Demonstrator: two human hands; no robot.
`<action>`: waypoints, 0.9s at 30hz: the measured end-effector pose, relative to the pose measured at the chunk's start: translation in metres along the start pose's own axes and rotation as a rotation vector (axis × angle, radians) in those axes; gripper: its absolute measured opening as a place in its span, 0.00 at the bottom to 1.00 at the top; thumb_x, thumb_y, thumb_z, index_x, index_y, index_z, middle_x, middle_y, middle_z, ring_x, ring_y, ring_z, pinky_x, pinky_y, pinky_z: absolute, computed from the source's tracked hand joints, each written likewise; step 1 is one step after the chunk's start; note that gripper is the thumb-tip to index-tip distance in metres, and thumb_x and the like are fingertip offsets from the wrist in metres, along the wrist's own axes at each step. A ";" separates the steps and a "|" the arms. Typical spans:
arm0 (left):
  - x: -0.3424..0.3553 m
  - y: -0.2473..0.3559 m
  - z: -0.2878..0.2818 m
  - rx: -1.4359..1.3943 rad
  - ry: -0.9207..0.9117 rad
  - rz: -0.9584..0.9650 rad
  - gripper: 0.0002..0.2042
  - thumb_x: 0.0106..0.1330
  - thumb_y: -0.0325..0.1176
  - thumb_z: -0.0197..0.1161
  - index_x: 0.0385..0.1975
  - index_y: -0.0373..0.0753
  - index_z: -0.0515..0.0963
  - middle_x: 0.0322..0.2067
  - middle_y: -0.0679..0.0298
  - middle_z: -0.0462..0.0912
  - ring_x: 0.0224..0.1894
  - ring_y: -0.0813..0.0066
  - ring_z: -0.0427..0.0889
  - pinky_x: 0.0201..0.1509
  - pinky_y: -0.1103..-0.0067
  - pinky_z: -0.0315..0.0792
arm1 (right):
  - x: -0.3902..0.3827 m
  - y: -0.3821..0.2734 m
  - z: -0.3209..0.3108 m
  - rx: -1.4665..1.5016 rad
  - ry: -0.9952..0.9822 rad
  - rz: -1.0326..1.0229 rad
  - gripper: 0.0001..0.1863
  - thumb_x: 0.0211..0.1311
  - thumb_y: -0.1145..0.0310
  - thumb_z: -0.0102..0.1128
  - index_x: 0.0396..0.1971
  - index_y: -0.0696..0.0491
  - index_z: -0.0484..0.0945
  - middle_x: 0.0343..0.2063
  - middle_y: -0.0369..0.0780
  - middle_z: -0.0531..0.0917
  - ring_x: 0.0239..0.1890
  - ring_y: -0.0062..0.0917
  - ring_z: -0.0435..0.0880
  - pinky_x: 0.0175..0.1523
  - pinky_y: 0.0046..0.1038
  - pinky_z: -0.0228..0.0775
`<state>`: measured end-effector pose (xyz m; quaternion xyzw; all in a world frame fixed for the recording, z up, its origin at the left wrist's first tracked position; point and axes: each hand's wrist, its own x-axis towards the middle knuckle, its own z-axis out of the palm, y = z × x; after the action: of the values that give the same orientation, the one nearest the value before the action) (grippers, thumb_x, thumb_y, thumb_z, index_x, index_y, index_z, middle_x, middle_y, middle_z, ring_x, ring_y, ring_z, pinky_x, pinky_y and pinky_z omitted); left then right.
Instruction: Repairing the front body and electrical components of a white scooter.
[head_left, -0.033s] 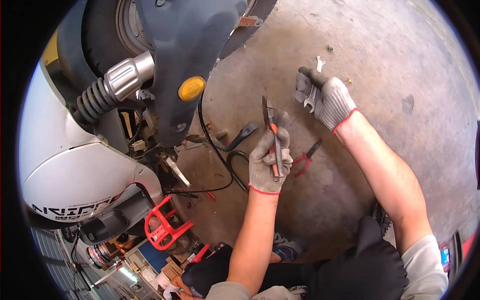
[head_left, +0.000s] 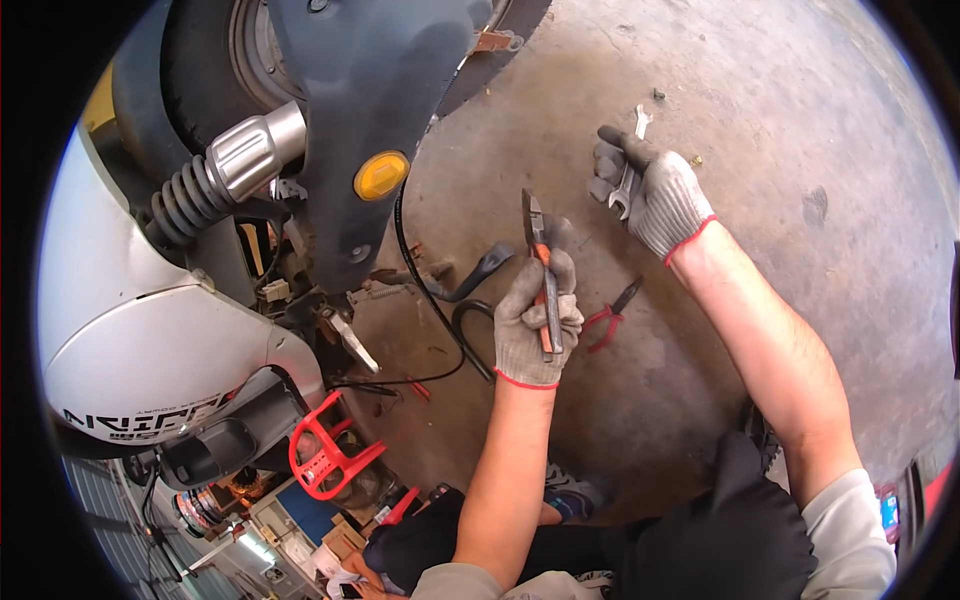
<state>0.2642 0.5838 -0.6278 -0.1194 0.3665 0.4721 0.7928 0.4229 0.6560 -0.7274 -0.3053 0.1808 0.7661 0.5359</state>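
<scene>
Both my hands wear pale knitted gloves with grey-coated fingers and red cuffs. In my left hand [head_left: 540,325], closed around its handles, is a pair of pliers [head_left: 534,222] with orange-and-dark grips, jaws pointing away from me. Further off and to the right, my right hand [head_left: 668,195] is closed on a silver open-end wrench [head_left: 641,126]; one jaw shows beyond the thumb, the other below the fingers. Between and below the hands, a second pair of pliers [head_left: 607,322] with red handles lies on the concrete floor.
A partly dismantled scooter [head_left: 150,345] fills the left side, with an orange reflector [head_left: 381,176] and a ribbed shock boot [head_left: 185,202]. A black cable [head_left: 412,262] and a black lever [head_left: 487,265] are near my left hand. A red plastic frame [head_left: 325,445] stands lower left. Small fasteners [head_left: 696,161] lie beyond my right hand.
My left hand and the pliers have shifted very slightly to the left. The wrench in my right hand sits almost the same as before.
</scene>
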 end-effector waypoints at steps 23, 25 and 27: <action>0.032 0.023 0.046 0.824 0.185 0.535 0.20 0.59 0.14 0.54 0.52 0.36 0.69 0.45 0.59 0.72 0.45 0.64 0.76 0.56 0.58 0.77 | 0.003 0.018 0.034 -1.474 -0.211 -0.396 0.22 0.63 0.63 0.51 0.55 0.55 0.77 0.39 0.49 0.84 0.44 0.38 0.84 0.52 0.35 0.72; 0.033 0.018 0.052 0.827 0.194 0.584 0.20 0.58 0.14 0.54 0.51 0.37 0.70 0.43 0.60 0.72 0.44 0.66 0.76 0.51 0.62 0.78 | 0.001 0.017 0.038 -1.501 -0.226 -0.455 0.22 0.64 0.62 0.52 0.55 0.54 0.77 0.38 0.50 0.84 0.43 0.39 0.84 0.51 0.35 0.72; 0.036 0.018 0.050 0.846 0.223 0.605 0.21 0.58 0.13 0.54 0.52 0.36 0.71 0.45 0.58 0.74 0.46 0.63 0.77 0.52 0.59 0.78 | 0.003 0.016 0.039 -1.512 -0.221 -0.454 0.21 0.64 0.61 0.51 0.55 0.51 0.77 0.38 0.50 0.84 0.43 0.42 0.83 0.51 0.38 0.73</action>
<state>0.2833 0.6439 -0.6151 0.2724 0.6250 0.4750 0.5565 0.3962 0.6757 -0.7011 -0.5379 -0.5087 0.5792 0.3412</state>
